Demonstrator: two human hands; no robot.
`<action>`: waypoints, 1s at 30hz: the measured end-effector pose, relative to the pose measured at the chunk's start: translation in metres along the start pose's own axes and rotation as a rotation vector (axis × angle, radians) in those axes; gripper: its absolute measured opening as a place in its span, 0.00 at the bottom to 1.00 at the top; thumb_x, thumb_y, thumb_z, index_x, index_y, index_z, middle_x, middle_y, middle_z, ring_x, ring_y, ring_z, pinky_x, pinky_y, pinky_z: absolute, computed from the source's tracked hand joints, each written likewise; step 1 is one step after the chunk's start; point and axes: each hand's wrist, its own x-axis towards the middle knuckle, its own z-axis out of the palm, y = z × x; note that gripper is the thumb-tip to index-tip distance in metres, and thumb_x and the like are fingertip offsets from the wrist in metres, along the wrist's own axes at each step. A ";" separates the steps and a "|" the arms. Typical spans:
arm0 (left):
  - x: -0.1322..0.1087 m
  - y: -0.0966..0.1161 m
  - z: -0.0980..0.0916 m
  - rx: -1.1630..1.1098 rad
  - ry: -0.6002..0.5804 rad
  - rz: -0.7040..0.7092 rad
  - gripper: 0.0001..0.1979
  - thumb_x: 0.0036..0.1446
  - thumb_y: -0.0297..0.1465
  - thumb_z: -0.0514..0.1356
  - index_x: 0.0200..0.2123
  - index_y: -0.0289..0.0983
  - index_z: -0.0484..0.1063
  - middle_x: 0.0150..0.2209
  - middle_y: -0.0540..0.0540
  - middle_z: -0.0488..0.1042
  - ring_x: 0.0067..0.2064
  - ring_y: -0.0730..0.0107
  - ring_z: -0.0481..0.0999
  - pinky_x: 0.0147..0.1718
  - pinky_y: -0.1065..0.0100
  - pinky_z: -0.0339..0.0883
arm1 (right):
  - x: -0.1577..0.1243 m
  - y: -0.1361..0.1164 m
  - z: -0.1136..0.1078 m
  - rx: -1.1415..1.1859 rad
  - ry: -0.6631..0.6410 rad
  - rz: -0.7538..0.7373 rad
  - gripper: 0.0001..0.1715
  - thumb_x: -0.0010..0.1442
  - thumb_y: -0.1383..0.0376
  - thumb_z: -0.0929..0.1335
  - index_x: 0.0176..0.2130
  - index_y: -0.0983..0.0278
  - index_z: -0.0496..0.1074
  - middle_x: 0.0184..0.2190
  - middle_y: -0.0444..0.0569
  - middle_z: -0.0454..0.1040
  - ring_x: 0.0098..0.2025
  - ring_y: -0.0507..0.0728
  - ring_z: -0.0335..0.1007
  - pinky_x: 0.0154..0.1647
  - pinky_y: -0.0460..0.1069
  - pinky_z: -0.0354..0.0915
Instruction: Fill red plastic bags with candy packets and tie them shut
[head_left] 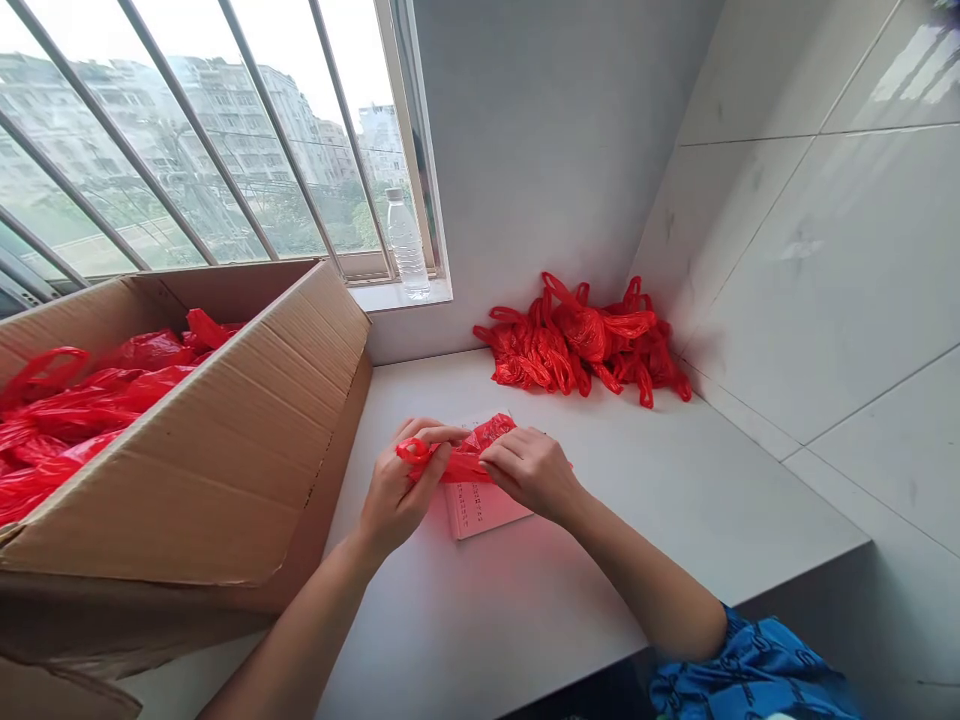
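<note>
A red plastic bag (466,466) is stretched between my two hands above the white tabletop. My left hand (401,490) is closed on its left end, where a handle loop sticks out past the thumb. On the other side, my right hand (534,470) pinches the bag with the fingers pressed together. Beneath the bag lies a pale booklet or stack of paper (487,512) with small printed characters; my hands and the bag cover its upper part.
To the left stands a large open cardboard box (225,460) filled with red plastic bags (112,400). Bunched red bags (585,340) are heaped at the table's back against the wall. A clear water bottle (406,245) stands on the sill by the barred window.
</note>
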 end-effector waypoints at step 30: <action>-0.011 -0.036 0.025 0.793 -0.158 -0.107 0.06 0.53 0.24 0.64 0.34 0.40 0.75 0.63 0.41 0.62 0.51 0.46 0.70 0.39 0.56 0.69 | 0.002 0.006 0.005 -0.224 -0.176 0.103 0.11 0.59 0.69 0.70 0.43 0.56 0.75 0.58 0.52 0.67 0.46 0.60 0.70 0.25 0.48 0.61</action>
